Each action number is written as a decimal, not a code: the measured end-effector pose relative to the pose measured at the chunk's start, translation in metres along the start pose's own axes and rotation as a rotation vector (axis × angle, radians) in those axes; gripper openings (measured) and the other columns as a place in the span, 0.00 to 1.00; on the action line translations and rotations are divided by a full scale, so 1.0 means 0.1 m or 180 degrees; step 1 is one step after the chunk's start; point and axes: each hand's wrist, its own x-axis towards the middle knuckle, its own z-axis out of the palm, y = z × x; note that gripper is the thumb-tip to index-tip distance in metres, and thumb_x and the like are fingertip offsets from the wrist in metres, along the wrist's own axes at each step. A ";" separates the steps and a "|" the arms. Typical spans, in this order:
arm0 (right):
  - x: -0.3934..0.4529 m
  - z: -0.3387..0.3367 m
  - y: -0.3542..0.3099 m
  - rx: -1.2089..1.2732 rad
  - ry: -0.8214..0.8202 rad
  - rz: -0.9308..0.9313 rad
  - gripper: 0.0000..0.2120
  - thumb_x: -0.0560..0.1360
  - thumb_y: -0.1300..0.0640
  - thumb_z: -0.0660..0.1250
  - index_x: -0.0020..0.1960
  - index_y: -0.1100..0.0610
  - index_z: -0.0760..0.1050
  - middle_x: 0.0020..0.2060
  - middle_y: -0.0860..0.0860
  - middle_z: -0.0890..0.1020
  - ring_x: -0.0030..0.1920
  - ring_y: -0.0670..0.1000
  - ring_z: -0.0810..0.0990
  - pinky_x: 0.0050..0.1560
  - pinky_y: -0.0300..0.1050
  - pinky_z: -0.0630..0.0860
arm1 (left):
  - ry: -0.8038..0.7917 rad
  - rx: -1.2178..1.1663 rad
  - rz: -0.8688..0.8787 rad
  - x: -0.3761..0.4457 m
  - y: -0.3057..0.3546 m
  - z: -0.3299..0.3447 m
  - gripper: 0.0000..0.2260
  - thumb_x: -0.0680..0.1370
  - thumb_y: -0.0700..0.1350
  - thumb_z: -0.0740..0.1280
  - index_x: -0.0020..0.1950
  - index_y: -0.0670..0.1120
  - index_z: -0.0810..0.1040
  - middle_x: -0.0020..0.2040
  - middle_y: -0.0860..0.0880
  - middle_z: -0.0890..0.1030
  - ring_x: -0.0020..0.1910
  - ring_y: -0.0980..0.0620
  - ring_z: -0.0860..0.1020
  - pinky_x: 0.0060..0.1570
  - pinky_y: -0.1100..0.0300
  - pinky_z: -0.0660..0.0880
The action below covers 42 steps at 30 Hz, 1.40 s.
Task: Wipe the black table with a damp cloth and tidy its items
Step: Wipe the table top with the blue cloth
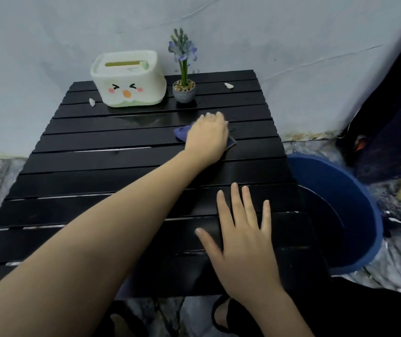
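The black slatted table [102, 171] fills the middle of the view. My left hand [206, 135] reaches across it and presses down on a blue-purple cloth [181, 133] at the table's far right part, just in front of the flower pot. My right hand [243, 229] lies flat on the near right slats, fingers spread, holding nothing. At the back stand a white tissue box with a cartoon face [127, 79] and a small grey pot with a purple flower [184, 90]. Two small white scraps lie on the table, one left of the box [92, 101], one at the back right [229, 85].
A blue bucket [355, 190] stands on the floor against the table's right edge. A pale wall runs behind the table. My sandalled foot [223, 314] shows under the near edge. The floor has a marbled grey covering.
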 end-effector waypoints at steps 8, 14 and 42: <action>0.00 0.03 0.04 0.0030 0.0109 -0.0073 0.35 0.81 0.34 0.51 0.79 0.57 0.62 0.80 0.58 0.59 0.81 0.58 0.54 0.75 0.70 0.56 | -0.0431 -0.1823 0.0236 -0.24 -0.36 -0.16 0.28 0.78 0.57 0.63 0.78 0.53 0.65 0.77 0.46 0.67 0.79 0.45 0.59 0.78 0.44 0.53; 0.00 0.03 0.02 0.0041 0.0096 -0.0031 0.36 0.81 0.34 0.51 0.79 0.57 0.63 0.79 0.58 0.61 0.81 0.58 0.55 0.75 0.70 0.57 | -0.0100 -0.1430 0.0476 -0.50 -0.82 -0.49 0.12 0.76 0.42 0.72 0.59 0.45 0.81 0.52 0.48 0.84 0.50 0.52 0.81 0.54 0.53 0.77; -0.01 0.03 0.04 0.0261 0.0076 -0.0083 0.37 0.80 0.31 0.47 0.80 0.53 0.58 0.81 0.54 0.56 0.82 0.54 0.47 0.78 0.66 0.47 | -0.0670 -0.1771 0.0780 -1.03 -0.97 -1.15 0.12 0.79 0.51 0.67 0.46 0.43 0.80 0.37 0.47 0.79 0.36 0.53 0.75 0.37 0.57 0.72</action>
